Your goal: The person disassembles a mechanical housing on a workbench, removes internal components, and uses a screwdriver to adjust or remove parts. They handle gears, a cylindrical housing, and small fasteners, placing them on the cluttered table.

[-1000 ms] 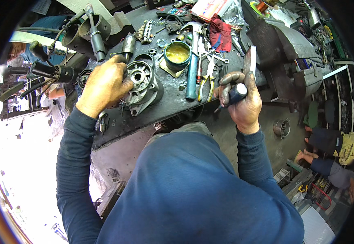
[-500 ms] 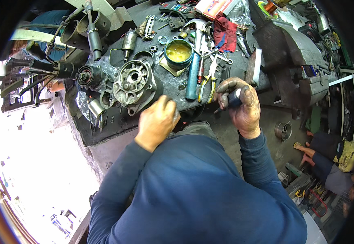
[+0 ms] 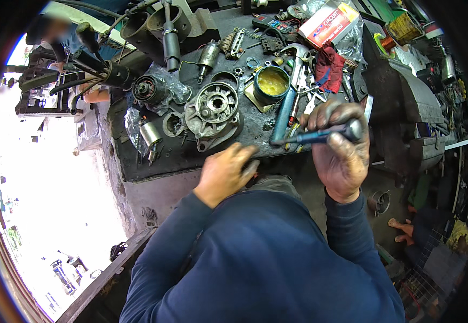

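Blackened with grease, my right hand [image 3: 344,153] is raised at the bench's front edge. Its fingers wrap a screwdriver [image 3: 322,137] with a dark blue handle, whose slim shaft points left. My left hand [image 3: 226,172] hovers by the same edge, slightly blurred, its fingers loosely apart and nothing visible in them. Just beyond it sits a round cast-metal housing [image 3: 212,110] with a toothed ring and a central hole. Between the hands, farther back, stands a blue tub of yellow grease [image 3: 271,83]. A hammer [image 3: 285,116] with a blue handle lies beside the tub.
Left of the housing are a small metal cylinder [image 3: 150,133] and a round motor part [image 3: 146,89] on plastic. A red cloth [image 3: 329,69] and a white-and-red box [image 3: 328,24] lie at the back. Large dark metal casings [image 3: 406,99] flank the right side. Another person's legs [image 3: 406,229] show lower right.
My right hand has lifted and turned, bringing the screwdriver into fuller view. My left hand's fingers have loosened from a closed curl. The view has shifted, so the bench sits farther right.
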A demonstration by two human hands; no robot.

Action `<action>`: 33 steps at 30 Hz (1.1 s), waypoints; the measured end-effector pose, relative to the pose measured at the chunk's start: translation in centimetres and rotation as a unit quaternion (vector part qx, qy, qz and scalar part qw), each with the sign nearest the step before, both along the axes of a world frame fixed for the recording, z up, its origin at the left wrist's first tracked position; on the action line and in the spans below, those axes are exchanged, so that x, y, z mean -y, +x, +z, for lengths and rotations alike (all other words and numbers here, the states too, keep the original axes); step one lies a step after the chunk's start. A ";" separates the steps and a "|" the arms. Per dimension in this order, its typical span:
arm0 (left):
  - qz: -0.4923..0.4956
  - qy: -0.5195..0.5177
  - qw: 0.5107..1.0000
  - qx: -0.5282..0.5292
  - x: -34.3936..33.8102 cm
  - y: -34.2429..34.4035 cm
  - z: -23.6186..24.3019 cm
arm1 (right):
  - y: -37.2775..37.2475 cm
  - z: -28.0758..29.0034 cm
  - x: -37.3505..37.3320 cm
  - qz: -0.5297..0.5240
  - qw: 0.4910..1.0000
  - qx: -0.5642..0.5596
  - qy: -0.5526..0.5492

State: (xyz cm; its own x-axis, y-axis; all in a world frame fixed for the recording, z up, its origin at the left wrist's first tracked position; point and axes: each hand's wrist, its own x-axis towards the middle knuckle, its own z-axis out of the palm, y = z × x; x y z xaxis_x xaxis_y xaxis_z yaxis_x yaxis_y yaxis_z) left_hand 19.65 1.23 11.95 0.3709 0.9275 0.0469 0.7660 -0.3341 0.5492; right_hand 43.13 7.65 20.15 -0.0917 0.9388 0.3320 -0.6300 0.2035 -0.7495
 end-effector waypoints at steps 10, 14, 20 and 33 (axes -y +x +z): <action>0.147 0.052 0.986 -0.058 -7.0 -6.4 10.4 | -7.2 1.3 -5.0 0.016 0.991 -0.127 0.033; 0.151 -0.021 0.986 -0.070 -8.2 -6.0 10.5 | -7.9 0.2 -5.1 0.007 0.992 -0.119 -0.034; 0.164 -0.018 0.985 -0.052 -9.1 -5.6 10.4 | -7.4 -1.3 -5.3 0.002 0.982 -0.181 -0.059; 0.196 0.003 0.980 -0.037 -8.8 -5.3 9.9 | -6.6 -2.8 -7.5 0.010 0.950 -0.291 -0.116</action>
